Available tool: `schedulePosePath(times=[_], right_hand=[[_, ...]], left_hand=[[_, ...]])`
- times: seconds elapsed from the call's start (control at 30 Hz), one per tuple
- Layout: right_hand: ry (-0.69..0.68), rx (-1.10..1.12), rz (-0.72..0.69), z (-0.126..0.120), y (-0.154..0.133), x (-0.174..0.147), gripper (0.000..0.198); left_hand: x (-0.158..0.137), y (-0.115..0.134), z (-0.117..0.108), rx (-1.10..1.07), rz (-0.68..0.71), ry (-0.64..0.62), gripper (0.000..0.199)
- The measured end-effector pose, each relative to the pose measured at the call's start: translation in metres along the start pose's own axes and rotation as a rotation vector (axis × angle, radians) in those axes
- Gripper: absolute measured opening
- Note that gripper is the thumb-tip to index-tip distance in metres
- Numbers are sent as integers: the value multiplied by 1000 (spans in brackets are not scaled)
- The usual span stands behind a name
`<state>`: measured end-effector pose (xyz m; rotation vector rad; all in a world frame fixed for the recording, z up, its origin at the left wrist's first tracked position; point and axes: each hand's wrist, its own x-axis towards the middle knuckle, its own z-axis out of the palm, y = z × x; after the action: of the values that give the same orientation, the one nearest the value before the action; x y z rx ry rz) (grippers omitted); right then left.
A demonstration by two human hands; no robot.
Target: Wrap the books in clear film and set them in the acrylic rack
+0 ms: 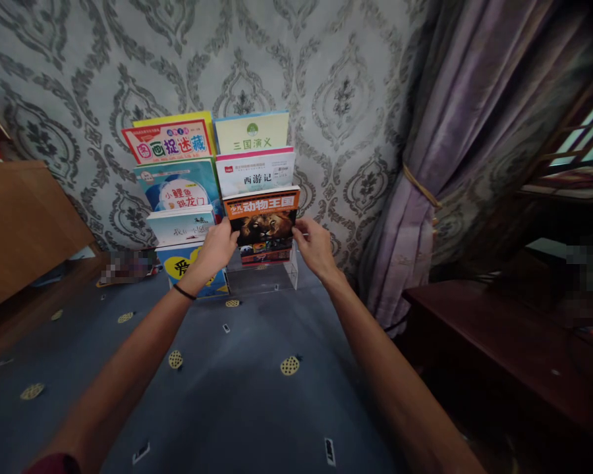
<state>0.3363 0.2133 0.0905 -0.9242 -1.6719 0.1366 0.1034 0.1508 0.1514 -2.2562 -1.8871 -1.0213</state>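
Between my two hands is a book with an orange title band and a lion on its cover (264, 220). My left hand (216, 247) is closed on its left edge, and my right hand (316, 243) pinches its right edge. The book stands in the right column of a clear plastic rack (257, 280). Behind it rise a white book with a pink top edge (257, 172) and a pale yellow-green book (252, 131). In the left column are a red-framed book (170, 141), a teal book (178, 187), a white book (180, 227) and a blue-and-yellow book (178, 263), partly hidden by my left hand.
The rack stands on a blue cloth (227, 395) with a pineapple pattern, against a patterned wall (346, 92). A tied purple curtain (410, 230) hangs to the right, beside a dark red table (474, 316). A wooden cabinet (24, 224) is at the left.
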Motion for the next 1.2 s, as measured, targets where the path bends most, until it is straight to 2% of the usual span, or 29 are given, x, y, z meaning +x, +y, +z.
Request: schedulePosePath(times=[0.17,0.5,0.77,0.97,1.2], right_hand=[[-7,5,9,-1,0,0,15],[-25,61,40,11,9,-2,14],[-9,47,44,10,13,-3,17],[-8,29,42,8,14,-4,21],[27,9,61,9,12,-5,27]], left_hand=[[-1,7,-4,29,-33,-14,26],[1,8,-7,74,5,-19,25],[-2,13,4,113,-55,-15,28],[-9,14,21,167,-102,-21,40],[-10,14,20,222,-126,-42,50]])
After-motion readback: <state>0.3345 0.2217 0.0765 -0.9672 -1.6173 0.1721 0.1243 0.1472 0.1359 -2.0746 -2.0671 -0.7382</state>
